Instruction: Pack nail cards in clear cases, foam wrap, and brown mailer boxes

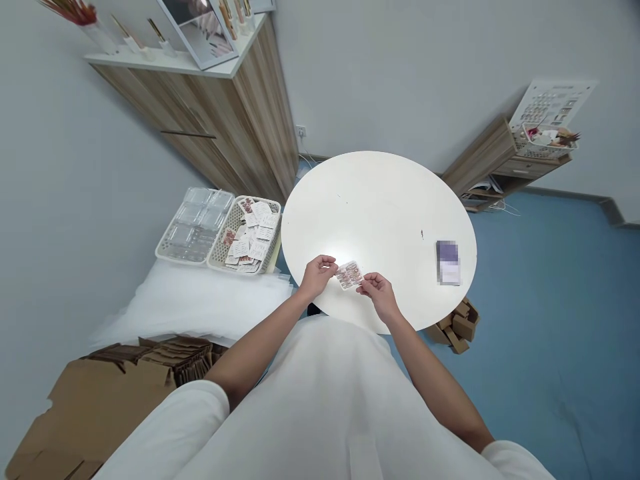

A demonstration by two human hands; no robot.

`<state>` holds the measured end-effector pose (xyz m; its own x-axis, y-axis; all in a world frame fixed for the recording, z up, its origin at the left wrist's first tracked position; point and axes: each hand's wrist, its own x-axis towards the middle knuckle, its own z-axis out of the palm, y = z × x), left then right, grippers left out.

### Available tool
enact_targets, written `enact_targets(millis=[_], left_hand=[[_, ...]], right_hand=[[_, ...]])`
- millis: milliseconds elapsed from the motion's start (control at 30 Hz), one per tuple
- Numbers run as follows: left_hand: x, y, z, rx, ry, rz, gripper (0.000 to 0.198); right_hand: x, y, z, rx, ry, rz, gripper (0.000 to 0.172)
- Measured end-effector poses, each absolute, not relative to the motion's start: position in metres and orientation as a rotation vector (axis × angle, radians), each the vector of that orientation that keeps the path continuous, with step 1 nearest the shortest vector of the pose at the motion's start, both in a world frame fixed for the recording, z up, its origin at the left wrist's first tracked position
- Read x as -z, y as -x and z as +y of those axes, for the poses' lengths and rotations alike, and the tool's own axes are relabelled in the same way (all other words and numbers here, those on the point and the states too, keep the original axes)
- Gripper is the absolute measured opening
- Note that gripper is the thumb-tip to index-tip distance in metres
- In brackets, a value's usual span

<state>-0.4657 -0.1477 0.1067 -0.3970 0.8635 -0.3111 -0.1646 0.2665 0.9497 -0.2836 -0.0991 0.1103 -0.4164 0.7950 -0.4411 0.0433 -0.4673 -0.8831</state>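
Over the near part of the round white table, a small card of press-on nails is held between my two hands. It is white, with rows of pinkish-brown pieces. My left hand pinches its left edge between thumb and fingers. At the lower right corner, my right hand grips it the same way. Left of the table, a white basket holds many similar cards, some with their printed white side up. Another basket beside it contains stacked clear plastic boxes.
A phone-like blurred object lies on the table's right side. Flattened cardboard boxes and white wrapping sheets are at my left. A carton of small brown boxes stands on the floor at right. A wooden cabinet rises behind the baskets.
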Motion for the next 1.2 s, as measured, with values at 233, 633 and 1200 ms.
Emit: enact_targets(millis=[233, 633, 1200], left_hand=[[-0.104, 0.470, -0.154, -1.316, -0.656, 1.527, 0.025], [-0.097, 0.478, -0.164, -1.368, -0.564, 1.606, 0.031], [-0.105, 0.518, -0.190, -0.917, -1.346, 1.739, 0.081]], right_hand=[[-0.107, 0.293, -0.097, -1.903, 1.259, -1.164, 0.029], [-0.110, 0.315, -0.100, -1.981, 1.207, -1.280, 0.050], [-0.101, 0.346, -0.097, -1.868, 1.193, -1.494, 0.047]])
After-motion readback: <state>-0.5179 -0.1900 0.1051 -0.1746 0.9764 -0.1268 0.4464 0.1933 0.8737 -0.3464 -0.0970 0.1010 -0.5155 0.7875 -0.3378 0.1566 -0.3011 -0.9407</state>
